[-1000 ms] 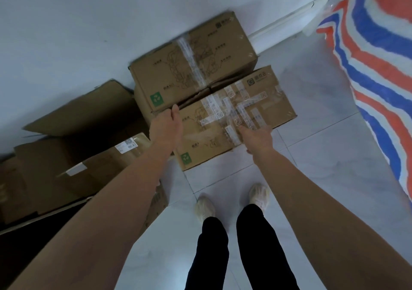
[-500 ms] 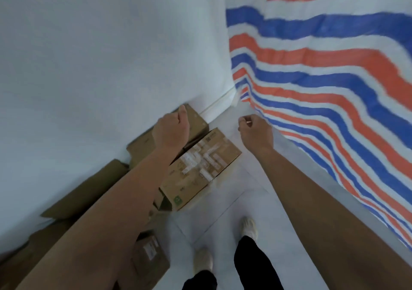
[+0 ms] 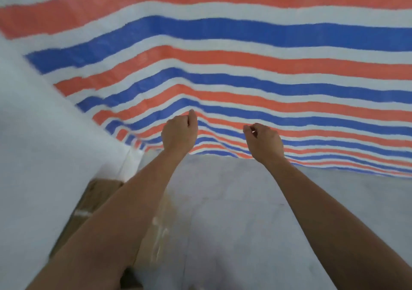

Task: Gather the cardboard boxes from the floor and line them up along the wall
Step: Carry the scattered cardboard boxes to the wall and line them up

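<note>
pause between one carry and the next, as far as can be judged: nothing is being carried and nothing loose is in sight. largest in view, the striped tarp (image 3: 245, 51), banded red, white and blue, fills the upper half and meets the ground in a wavy hem. the white wall (image 3: 33, 156) slants down the left side to the corner. the tiled floor (image 3: 234, 211) spreads pale grey between wall and tarp. the cardboard boxes (image 3: 98, 191), the task's things, lie at lower left against the foot of the wall, blurred and largely hidden beneath the left forearm (image 3: 124, 211); a taped top shows beside that arm, and their number cannot be told. the left hand (image 3: 179, 133) is held up before the tarp's hem, fingers loosely curled toward the palm, thumb raised, grasping nothing; the right hand (image 3: 263, 141), a little apart at about the same height, is likewise slack, fingers half bent, thumb near the forefinger, nothing between them. since no ungathered box shows here, the next move probably calls for turning from the tarp to find one, stooping, and taking it by both sides before setting it at the free end of the row. the corner where tarp meets wall closes the row on this side; the hem could snag a box slid along it, and the boxes close at the person's left are the likeliest to be knocked.
</note>
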